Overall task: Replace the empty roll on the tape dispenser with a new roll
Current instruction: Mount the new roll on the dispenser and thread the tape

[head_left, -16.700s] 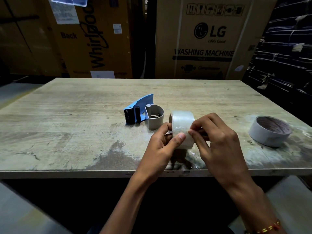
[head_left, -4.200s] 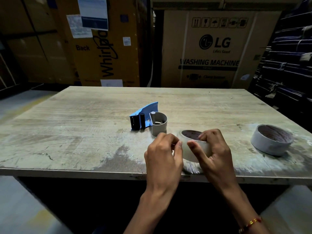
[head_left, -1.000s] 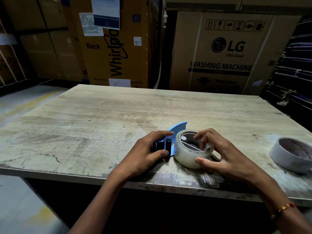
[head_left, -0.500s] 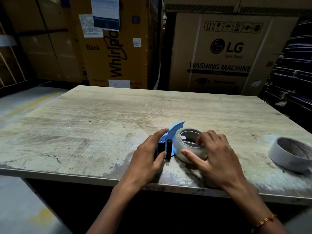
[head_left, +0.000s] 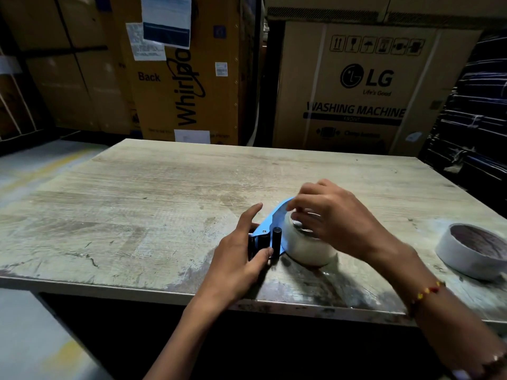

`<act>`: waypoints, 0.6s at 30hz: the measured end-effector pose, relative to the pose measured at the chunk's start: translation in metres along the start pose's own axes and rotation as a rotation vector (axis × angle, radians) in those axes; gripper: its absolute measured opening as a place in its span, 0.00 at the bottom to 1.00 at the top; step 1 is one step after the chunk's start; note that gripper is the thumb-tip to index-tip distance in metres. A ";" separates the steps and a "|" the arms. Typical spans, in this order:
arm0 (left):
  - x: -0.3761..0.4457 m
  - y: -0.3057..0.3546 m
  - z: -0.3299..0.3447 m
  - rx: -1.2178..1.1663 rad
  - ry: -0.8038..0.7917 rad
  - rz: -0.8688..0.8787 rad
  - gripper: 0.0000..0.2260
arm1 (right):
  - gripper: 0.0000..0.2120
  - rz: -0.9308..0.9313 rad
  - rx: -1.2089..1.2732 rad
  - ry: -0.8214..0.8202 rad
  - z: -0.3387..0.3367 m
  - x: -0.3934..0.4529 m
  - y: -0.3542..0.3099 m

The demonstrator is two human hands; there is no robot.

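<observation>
My left hand (head_left: 241, 253) grips the black roller end of the blue tape dispenser (head_left: 270, 229), thumb and fingers curled round it, near the front edge of the desk (head_left: 153, 193). Just right of it, the new clear roll (head_left: 308, 246) sits on the dispenser, and my right hand (head_left: 333, 218) curls over its top, fingertips pressing the core. Another roll (head_left: 472, 252) lies well off to my right

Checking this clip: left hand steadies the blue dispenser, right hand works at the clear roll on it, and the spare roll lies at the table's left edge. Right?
Not quite. The head view shows the spare roll at the table's right edge. The rest holds: left hand on the blue dispenser, right hand at the clear roll.
</observation>
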State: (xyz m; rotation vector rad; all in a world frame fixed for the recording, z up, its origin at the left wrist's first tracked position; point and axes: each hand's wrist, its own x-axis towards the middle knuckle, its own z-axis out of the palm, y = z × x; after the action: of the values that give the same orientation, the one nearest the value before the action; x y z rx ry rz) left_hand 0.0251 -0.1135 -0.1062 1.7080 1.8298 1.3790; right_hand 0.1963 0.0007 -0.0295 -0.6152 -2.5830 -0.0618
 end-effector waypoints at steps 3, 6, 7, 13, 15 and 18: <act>0.002 0.000 -0.001 -0.046 0.003 -0.018 0.35 | 0.07 -0.113 -0.084 -0.140 -0.003 0.026 0.004; 0.006 0.000 -0.003 -0.094 -0.019 -0.043 0.36 | 0.08 -0.138 -0.157 -0.245 -0.006 0.040 0.005; 0.007 -0.001 -0.004 -0.107 -0.029 -0.049 0.36 | 0.08 -0.140 -0.173 -0.275 -0.007 0.042 0.004; 0.011 -0.002 -0.006 -0.122 -0.080 -0.050 0.36 | 0.06 -0.165 -0.266 -0.386 -0.010 0.052 0.001; 0.011 0.000 -0.007 -0.116 -0.081 -0.043 0.36 | 0.05 -0.178 -0.304 -0.396 -0.010 0.054 -0.002; 0.012 0.001 -0.009 -0.125 -0.090 -0.049 0.37 | 0.05 -0.203 -0.329 -0.415 -0.008 0.057 -0.005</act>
State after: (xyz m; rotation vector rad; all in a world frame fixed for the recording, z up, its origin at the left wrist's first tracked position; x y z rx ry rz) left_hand 0.0156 -0.1072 -0.0966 1.6242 1.6888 1.3448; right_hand 0.1530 0.0184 0.0048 -0.5191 -3.0635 -0.4808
